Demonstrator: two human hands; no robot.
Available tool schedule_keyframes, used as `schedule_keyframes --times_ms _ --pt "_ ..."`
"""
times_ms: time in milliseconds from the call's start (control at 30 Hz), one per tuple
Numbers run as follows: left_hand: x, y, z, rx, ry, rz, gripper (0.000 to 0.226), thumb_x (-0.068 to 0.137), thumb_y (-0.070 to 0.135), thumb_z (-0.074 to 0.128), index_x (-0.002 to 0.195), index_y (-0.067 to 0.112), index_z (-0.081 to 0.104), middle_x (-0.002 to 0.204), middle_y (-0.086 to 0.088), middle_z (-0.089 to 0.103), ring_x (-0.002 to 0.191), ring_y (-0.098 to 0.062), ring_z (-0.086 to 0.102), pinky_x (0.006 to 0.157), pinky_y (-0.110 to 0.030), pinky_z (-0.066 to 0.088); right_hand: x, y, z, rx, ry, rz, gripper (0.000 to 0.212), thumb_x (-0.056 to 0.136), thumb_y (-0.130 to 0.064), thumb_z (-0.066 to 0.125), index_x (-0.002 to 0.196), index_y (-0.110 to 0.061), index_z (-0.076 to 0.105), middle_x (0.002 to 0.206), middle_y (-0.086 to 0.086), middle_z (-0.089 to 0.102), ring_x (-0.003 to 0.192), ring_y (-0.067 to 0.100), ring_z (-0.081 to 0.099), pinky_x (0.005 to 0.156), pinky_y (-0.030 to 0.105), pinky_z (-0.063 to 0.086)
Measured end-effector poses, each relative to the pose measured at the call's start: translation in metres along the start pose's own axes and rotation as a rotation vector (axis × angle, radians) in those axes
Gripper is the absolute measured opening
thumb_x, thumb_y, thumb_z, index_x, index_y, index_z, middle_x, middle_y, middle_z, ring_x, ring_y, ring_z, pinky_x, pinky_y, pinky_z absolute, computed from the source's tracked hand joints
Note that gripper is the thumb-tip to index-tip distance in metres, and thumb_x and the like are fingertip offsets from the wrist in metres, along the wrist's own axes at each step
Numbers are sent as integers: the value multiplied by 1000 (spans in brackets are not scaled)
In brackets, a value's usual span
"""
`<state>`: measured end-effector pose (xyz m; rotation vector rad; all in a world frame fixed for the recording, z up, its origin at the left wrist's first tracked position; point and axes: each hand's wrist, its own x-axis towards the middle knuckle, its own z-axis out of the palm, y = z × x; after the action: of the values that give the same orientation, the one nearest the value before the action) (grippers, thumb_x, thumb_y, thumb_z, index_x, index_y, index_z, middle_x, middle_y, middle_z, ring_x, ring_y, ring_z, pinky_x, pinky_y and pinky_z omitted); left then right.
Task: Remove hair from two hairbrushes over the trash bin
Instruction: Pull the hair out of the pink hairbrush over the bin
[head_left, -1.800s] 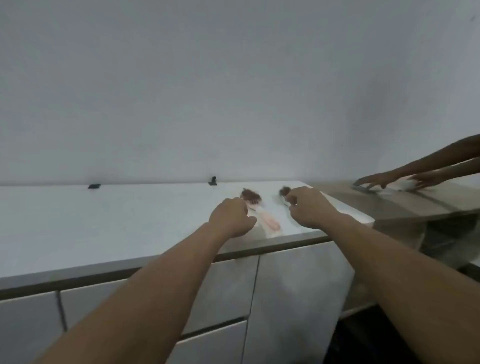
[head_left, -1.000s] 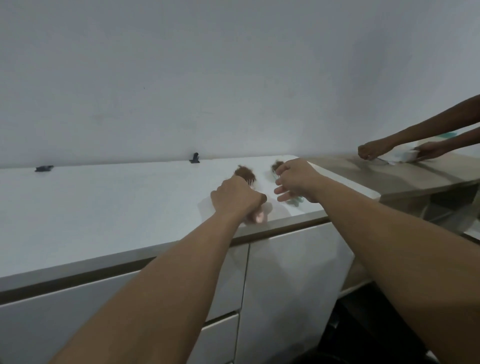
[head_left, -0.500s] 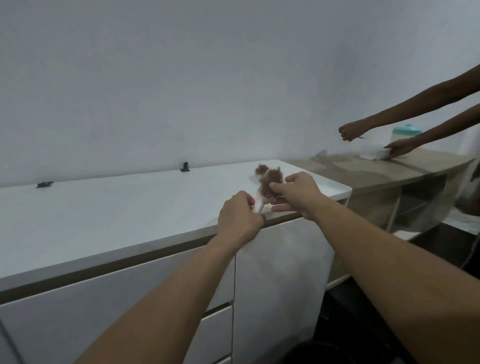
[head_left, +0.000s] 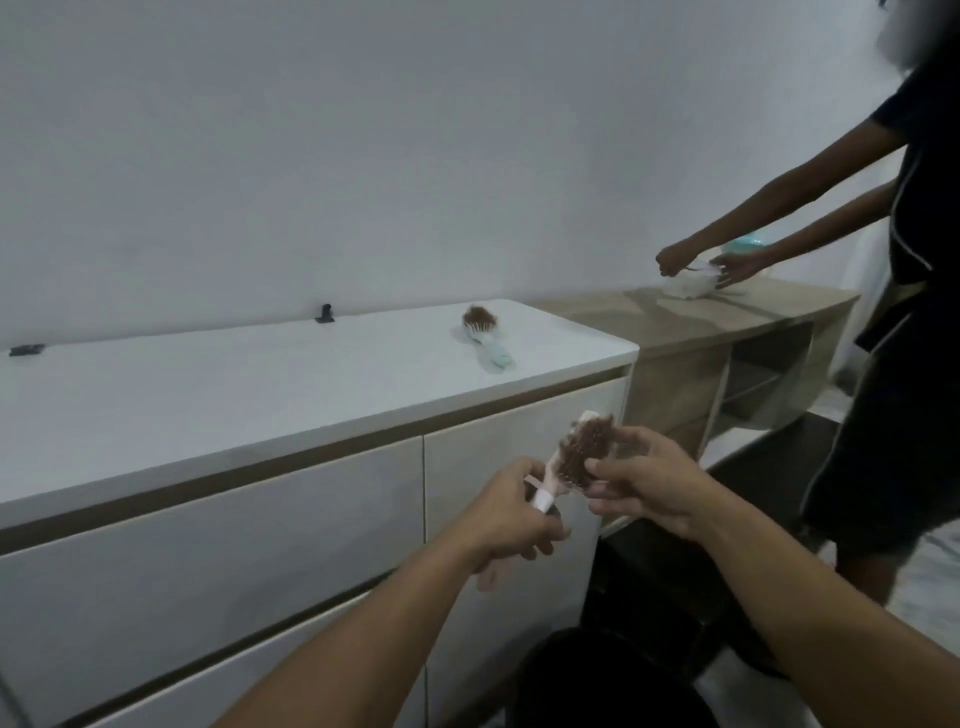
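Pink brush (head_left: 582, 460) came off the worktop (head_left: 260, 384), carried over the dark bin (head_left: 608, 680) so hair would drop in | left hand (head_left: 511, 519) clenched on handle | right hand (head_left: 644, 483) fingers pinching the hair | green brush (head_left: 485, 338) lay on worktop, uncleaned

Pink hairbrush (head_left: 582, 460) now lifted off the counter (head_left: 260, 384) edge by both hands, green hairbrush (head_left: 485, 338) left behind
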<state>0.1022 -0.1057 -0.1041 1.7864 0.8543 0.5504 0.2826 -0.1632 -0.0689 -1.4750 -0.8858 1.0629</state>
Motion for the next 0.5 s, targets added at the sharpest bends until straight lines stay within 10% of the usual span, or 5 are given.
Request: schedule_keyframes --times_ms 233,500 --pt "-5 -50 62 -116 -6 -140 34 80 37 77 94 12 58 73 -6 58 42 -17 53 40 -24 42 -14 86 -18 -48 72 69 53 82 -2 74 126 -7 45 77 18 73 62 26 72 57 39 61" --pt "-4 -128 121 -33 89 -342 41 77 52 71 82 12 66 59 -4 59 38 -20 52 41 -27 41 -12 188 -44 -195 181 124 19 90 -14 68 106 -11 59 86 13 70 70 23 70 67 44 62"
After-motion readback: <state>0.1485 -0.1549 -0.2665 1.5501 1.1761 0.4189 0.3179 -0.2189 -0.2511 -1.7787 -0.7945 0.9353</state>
